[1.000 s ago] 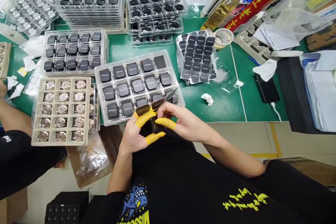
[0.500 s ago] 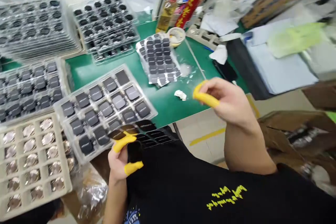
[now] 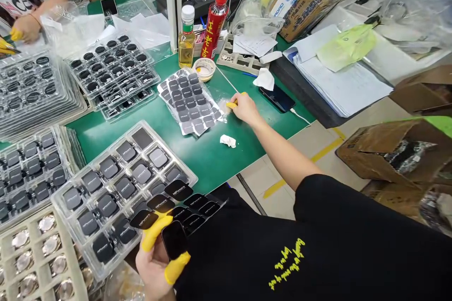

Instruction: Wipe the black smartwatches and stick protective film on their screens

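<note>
Most dark squares [image 3: 141,172] in the clear tray [image 3: 174,159] already show lettering; the far-corner square [image 3: 142,138] seems blank. The left hand [image 3: 153,263] grips a glossy black piece [image 3: 174,241] and a sticker sheet [image 3: 196,201] overlapping the tray; the right hand [image 3: 243,107] bunches its fingers at crumpled plastic [image 3: 223,106], its hold unclear. Loose sheets [image 3: 190,99], a tape roll [image 3: 204,69] and a white scrap [image 3: 228,141] crowd the counter [image 3: 212,160].

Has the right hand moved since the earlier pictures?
Yes: the right hand has moved outward across the green table, past the crumpled white scrap, away from the left hand.
</note>
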The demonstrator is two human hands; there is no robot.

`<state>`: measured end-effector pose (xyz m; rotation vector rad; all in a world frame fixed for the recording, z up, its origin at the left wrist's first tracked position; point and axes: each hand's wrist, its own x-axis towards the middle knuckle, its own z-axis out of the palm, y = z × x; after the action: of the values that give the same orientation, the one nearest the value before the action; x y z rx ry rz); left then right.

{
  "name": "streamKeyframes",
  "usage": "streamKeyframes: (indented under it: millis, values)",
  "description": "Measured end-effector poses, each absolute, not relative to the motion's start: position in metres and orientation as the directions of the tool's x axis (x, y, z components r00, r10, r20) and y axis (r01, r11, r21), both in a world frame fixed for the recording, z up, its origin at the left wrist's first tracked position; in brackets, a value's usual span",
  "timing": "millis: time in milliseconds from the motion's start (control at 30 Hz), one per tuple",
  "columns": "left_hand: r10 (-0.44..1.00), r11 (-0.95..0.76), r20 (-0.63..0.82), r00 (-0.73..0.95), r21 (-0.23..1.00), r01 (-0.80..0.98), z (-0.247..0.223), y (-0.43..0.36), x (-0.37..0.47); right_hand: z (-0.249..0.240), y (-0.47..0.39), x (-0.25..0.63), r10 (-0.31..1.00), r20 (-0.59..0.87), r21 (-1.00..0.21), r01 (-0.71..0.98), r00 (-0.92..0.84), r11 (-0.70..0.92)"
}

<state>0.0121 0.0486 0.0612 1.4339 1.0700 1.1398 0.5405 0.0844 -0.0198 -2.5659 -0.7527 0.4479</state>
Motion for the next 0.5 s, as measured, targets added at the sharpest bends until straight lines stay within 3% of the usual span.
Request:
streamKeyframes:
  millis: [133, 333, 500]
  values:
    - [0.98, -0.158, 0.144, 0.134, 0.983, 0.098, 0.066, 0.056, 0.011, -0.019, 0.071, 0.53, 0.546, -0.087, -0.447, 0.457, 0.834, -0.769]
    - [0.969, -0.144, 0.116, 0.217, 0.983, 0.118, 0.074, 0.076, 0.017, -0.01, 0.002, 0.463, 0.726, -0.068, -0.516, 0.599, 0.684, -0.612]
    - [0.968, -0.124, 0.091, 0.234, 0.984, 0.129, 0.072, 0.084, 0.026, -0.028, -0.026, 0.412, 0.769, -0.067, -0.53, 0.63, 0.636, -0.568]
